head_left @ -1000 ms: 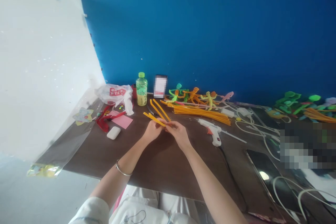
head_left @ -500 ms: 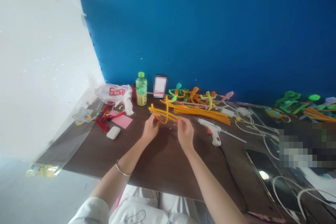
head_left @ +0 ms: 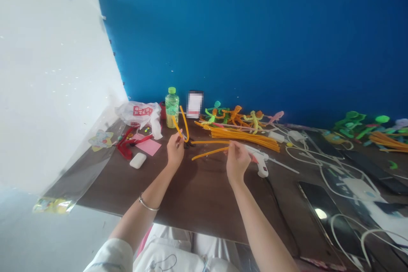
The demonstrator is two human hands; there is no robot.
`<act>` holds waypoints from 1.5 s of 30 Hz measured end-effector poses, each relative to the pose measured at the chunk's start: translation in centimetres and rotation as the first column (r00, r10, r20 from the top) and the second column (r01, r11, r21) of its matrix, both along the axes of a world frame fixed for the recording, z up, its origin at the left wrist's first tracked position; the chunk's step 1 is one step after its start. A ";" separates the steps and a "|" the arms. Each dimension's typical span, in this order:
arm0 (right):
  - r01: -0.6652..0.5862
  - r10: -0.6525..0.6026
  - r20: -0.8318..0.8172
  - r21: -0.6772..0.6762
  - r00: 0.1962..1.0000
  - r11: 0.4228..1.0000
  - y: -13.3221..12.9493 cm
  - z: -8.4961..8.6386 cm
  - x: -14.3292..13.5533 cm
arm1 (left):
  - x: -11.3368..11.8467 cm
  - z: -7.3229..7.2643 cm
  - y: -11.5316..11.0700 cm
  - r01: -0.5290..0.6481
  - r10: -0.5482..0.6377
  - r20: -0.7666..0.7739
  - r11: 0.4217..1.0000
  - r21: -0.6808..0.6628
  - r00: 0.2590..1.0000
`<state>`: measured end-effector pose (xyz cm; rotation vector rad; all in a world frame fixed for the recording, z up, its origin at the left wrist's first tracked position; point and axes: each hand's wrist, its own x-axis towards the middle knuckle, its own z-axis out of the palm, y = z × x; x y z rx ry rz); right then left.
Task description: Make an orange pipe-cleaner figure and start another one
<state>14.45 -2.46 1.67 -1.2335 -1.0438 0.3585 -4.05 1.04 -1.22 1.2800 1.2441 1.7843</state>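
Note:
Pinched in my left hand (head_left: 175, 151) is an orange pipe cleaner (head_left: 186, 126), bent into a narrow V with both ends pointing up. My right hand (head_left: 238, 161) grips a second orange pipe cleaner (head_left: 208, 152) at its fold; its two ends reach left, spread apart. The two pieces are separate, and both hands are above the brown table (head_left: 191, 195). Behind my right hand lies a white glue gun (head_left: 262, 165), partly covered by it. A small dark object (head_left: 190, 143), too unclear to name, sits beside my left fingertips.
A bundle of orange pipe cleaners (head_left: 245, 138) lies behind, before several pipe-cleaner figures (head_left: 236, 114). At left are a green-capped bottle (head_left: 172, 104), a plastic bag (head_left: 138, 112), pink paper (head_left: 149, 146) and a white case (head_left: 138, 160). Cables and a dark tablet (head_left: 328, 216) occupy the right.
My hands have moved apart. The orange pipe cleaners, crossed together before, are now separated, one bent piece in each hand.

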 end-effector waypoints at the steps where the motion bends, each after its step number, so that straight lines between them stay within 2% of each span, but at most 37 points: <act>1: -0.007 0.007 0.013 -0.001 1.000 1.000 -0.1 0.0 -0.1 | 0.1 0.1 -0.1 0.008 -0.007 -0.032 1.000 0.016 0.999; 7: 0.018 -0.019 0.027 0.032 0.999 0.999 -0.4 0.0 -0.7 | 1.0 0.6 -1.0 0.083 -0.066 -0.223 0.994 0.068 0.973; 12: 0.067 -0.068 0.028 0.056 0.997 0.996 -0.2 0.1 -0.3 | 1.0 0.7 -1.3 0.138 -0.125 -0.189 0.989 0.057 0.974; 17: 0.099 -0.100 0.019 0.053 0.995 0.994 -0.1 0.2 -0.2 | 0.9 0.7 -1.2 0.140 -0.134 -0.147 0.990 0.033 0.980; 22: -0.009 0.008 0.080 0.008 0.997 1.000 -0.3 -0.3 -0.9 | 1.3 0.9 -1.5 0.207 -0.195 -0.181 0.977 0.047 0.964; 27: -0.221 0.229 0.098 -0.087 0.968 0.971 -0.6 -1.0 -1.7 | 2.0 1.5 -2.3 0.312 -0.312 -0.098 0.950 -0.019 0.945; 31: -0.344 0.358 0.206 -0.102 0.911 0.933 -0.6 -1.0 -1.9 | 2.3 2.1 -2.9 0.383 -0.383 0.013 0.921 -0.069 0.924; 36: -0.486 0.492 0.328 -0.104 0.807 0.868 -0.6 -0.5 -1.7 | 2.2 2.4 -2.8 0.376 -0.369 0.081 0.922 -0.089 0.926; 40: -0.508 0.508 0.403 -0.115 0.762 0.854 -0.6 -0.5 -1.8 | 2.0 2.7 -2.8 0.361 -0.348 0.117 0.924 -0.128 0.930; 45: -0.531 0.521 0.497 -0.135 0.694 0.837 -0.3 -1.0 -1.9 | 1.9 2.6 -2.7 0.403 -0.380 0.167 0.905 -0.136 0.910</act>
